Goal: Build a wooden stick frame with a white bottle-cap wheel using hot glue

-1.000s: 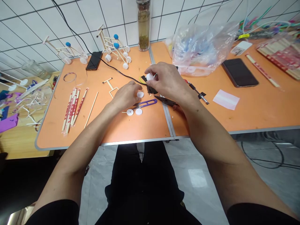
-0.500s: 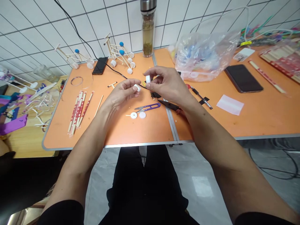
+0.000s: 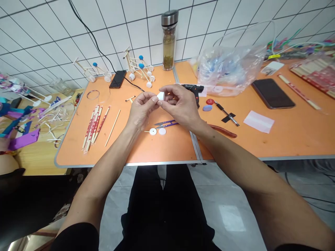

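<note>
One white plastic cap [image 3: 161,96] between left hand [image 3: 142,111], right hand [image 3: 180,106]

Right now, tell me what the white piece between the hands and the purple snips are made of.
The white piece looks like moulded plastic: matte, even, opaque. The snips seem to have purple-coated handles and steel blades, given their grey sheen.

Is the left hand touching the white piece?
Touching: the head view shows the left hand with its fingers pressed against the left side of the white piece.
</note>
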The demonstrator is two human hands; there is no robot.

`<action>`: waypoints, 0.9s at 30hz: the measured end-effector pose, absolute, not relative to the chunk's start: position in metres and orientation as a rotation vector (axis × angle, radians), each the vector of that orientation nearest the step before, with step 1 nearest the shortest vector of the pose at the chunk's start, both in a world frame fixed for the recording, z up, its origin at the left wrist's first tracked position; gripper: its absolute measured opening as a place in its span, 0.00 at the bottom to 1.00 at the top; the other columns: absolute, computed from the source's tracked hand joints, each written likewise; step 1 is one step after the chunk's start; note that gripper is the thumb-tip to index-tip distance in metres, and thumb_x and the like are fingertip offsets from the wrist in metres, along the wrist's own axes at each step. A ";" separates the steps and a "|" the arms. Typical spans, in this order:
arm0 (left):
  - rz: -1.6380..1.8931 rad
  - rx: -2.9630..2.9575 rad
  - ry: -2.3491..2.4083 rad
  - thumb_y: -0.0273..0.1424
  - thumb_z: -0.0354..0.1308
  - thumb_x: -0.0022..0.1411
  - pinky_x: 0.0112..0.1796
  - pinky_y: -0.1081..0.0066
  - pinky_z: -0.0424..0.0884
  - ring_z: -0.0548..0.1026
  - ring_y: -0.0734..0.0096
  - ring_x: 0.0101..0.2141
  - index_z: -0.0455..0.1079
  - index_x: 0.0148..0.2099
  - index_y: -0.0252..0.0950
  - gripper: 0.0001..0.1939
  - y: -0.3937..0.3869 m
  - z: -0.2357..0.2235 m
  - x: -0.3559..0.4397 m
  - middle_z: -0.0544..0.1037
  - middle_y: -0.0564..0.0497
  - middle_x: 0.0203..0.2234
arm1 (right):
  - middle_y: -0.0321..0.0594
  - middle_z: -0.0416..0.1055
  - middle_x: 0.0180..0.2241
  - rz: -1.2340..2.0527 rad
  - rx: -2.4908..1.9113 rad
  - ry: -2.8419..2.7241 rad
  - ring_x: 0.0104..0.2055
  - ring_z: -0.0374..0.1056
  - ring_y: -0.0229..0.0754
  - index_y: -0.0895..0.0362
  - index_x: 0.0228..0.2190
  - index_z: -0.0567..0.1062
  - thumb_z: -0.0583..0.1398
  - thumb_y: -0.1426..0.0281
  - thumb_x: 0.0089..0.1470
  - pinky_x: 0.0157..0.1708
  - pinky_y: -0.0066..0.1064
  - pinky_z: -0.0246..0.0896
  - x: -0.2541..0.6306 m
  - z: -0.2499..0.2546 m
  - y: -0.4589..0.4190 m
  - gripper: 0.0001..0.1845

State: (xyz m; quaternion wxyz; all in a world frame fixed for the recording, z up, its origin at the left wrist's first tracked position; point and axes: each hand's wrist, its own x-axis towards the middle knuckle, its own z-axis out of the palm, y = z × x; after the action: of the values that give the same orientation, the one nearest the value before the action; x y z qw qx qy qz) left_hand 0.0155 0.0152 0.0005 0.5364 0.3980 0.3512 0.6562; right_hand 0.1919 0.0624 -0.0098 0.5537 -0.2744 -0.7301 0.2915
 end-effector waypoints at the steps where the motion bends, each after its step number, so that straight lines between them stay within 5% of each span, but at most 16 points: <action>1: 1.557 0.965 0.854 0.42 0.93 0.44 0.41 0.75 0.84 0.84 0.78 0.33 0.84 0.37 0.39 0.25 0.015 0.002 0.015 0.86 0.57 0.31 | 0.41 0.84 0.48 0.687 -0.641 -1.724 0.37 0.78 0.41 0.49 0.49 0.86 0.75 0.43 0.62 0.37 0.36 0.81 0.192 -0.010 0.062 0.26; 6: 1.532 0.941 0.865 0.40 0.93 0.43 0.41 0.74 0.84 0.83 0.77 0.32 0.81 0.33 0.38 0.25 0.014 0.004 0.012 0.85 0.56 0.30 | 0.40 0.83 0.46 0.735 -0.611 -1.706 0.36 0.78 0.41 0.49 0.48 0.84 0.77 0.43 0.60 0.37 0.35 0.82 0.190 -0.012 0.061 0.27; 15: 1.575 0.849 0.776 0.39 0.91 0.49 0.48 0.71 0.85 0.84 0.76 0.37 0.80 0.35 0.39 0.23 0.013 -0.003 0.017 0.85 0.56 0.34 | 0.37 0.81 0.45 0.644 -0.607 -1.696 0.38 0.79 0.40 0.48 0.47 0.83 0.74 0.60 0.62 0.37 0.34 0.81 0.187 -0.013 0.055 0.13; 27: 1.652 0.990 0.863 0.45 0.93 0.42 0.48 0.71 0.83 0.83 0.75 0.37 0.83 0.33 0.39 0.27 0.008 0.001 0.022 0.87 0.54 0.34 | 0.38 0.85 0.48 0.638 -0.526 -1.701 0.41 0.82 0.43 0.46 0.50 0.85 0.75 0.54 0.65 0.41 0.37 0.85 0.188 -0.019 0.059 0.16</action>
State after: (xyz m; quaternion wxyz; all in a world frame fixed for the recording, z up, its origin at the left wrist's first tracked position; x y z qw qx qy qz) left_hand 0.0220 0.0079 0.0011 0.4930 0.4083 0.3559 0.6808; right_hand 0.1883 0.0594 -0.0187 0.5851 -0.2253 -0.7294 0.2734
